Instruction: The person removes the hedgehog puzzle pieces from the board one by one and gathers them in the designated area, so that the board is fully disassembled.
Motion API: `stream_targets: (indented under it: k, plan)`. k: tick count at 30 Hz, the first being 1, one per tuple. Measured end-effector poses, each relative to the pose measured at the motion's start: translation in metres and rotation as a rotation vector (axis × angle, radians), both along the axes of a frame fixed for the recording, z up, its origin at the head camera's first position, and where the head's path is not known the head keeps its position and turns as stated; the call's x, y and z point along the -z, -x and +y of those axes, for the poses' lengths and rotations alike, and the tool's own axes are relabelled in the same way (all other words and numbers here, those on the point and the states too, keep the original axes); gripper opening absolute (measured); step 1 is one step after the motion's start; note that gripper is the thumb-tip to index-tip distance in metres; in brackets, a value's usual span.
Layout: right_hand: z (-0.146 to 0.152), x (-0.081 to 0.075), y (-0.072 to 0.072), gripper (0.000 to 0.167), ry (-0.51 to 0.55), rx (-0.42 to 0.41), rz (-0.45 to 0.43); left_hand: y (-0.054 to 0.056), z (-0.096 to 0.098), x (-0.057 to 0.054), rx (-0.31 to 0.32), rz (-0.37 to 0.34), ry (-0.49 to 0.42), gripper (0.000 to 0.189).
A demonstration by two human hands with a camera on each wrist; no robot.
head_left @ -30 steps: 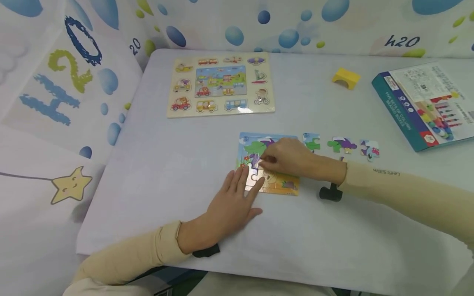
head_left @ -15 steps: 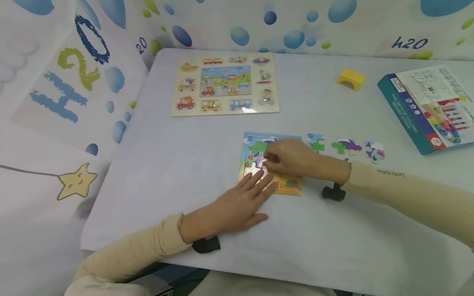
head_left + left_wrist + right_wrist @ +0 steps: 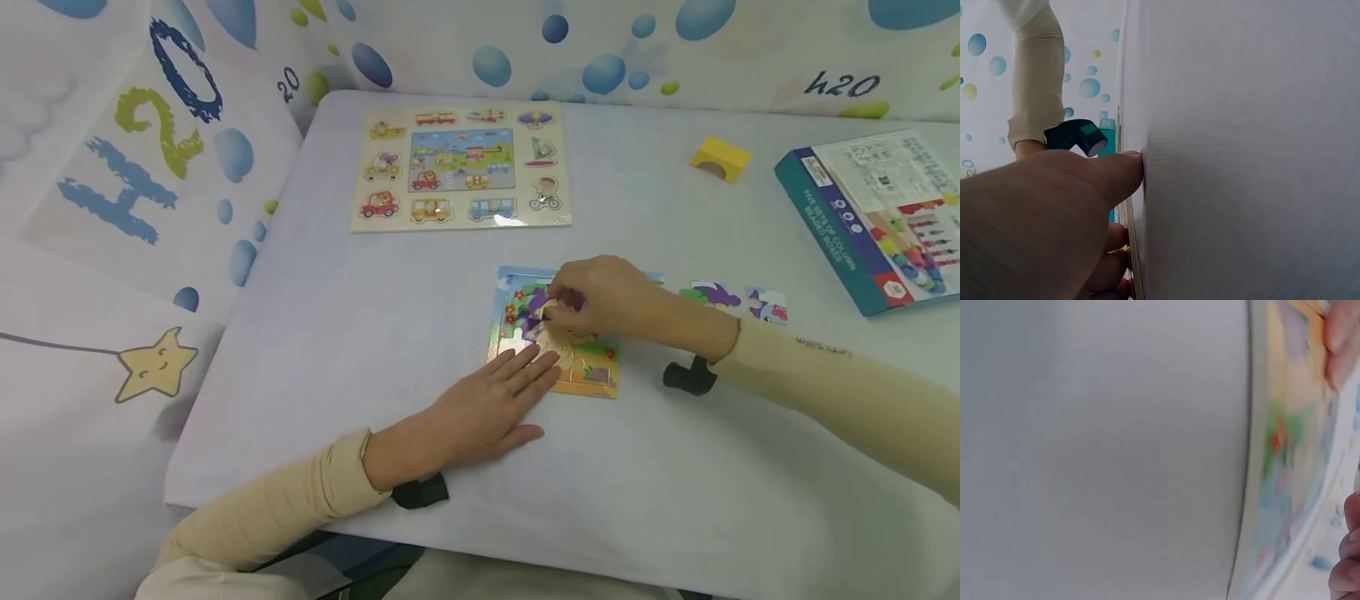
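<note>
The jigsaw puzzle board (image 3: 596,385) lies flat on the white table. My left hand (image 3: 480,417) rests with straight fingers on its lower left part; in the left wrist view the thumb (image 3: 1124,172) touches the cloth. Over the board's upper part is my right hand (image 3: 611,296), fingertips bent together on what looks like a purple puzzle piece (image 3: 536,307), its outline mostly hidden. The right wrist view catches only curled fingers (image 3: 1349,562) at its edge, beside the blurred board. Loose puzzle pieces (image 3: 716,293) lie right of the board, partly behind the right forearm.
A wooden vehicle puzzle (image 3: 378,221) lies at the back left. A yellow arch block (image 3: 720,158) and a teal-edged box (image 3: 832,233) stand at the back right. Printed cloth walls (image 3: 450,50) border the table (image 3: 315,333).
My right hand has shifted slightly up and right over the board, showing more purple and red flowers beneath it. The left hand first slid right across the board's lower part, then stayed.
</note>
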State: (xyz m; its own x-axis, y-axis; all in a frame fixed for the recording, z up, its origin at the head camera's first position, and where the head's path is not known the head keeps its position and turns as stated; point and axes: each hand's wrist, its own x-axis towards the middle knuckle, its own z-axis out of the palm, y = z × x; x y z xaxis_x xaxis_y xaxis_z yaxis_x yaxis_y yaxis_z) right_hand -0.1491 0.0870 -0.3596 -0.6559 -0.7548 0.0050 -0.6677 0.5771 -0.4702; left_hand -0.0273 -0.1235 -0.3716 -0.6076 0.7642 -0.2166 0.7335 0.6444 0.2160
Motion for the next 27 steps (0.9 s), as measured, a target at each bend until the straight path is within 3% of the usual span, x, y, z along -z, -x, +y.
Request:
stream_targets:
  k: [9,17,21,27]
  plan:
    - [0.075,-0.005,0.002,0.012,0.085,0.102,0.134,0.001,0.002,0.002,-0.011,-0.019,0.018,0.070]
    - [0.134,0.009,-0.025,0.016,0.079,0.161,0.035,0.001,0.000,0.006,-0.007,-0.022,-0.019,0.071]
    - [0.142,0.021,-0.037,0.020,0.110,0.112,0.049,0.002,-0.001,0.008,-0.011,-0.021,-0.026,0.071]
    - [0.143,0.032,-0.042,0.022,0.135,0.049,0.127,0.003,0.000,0.007,-0.004,-0.027,-0.031,0.071]
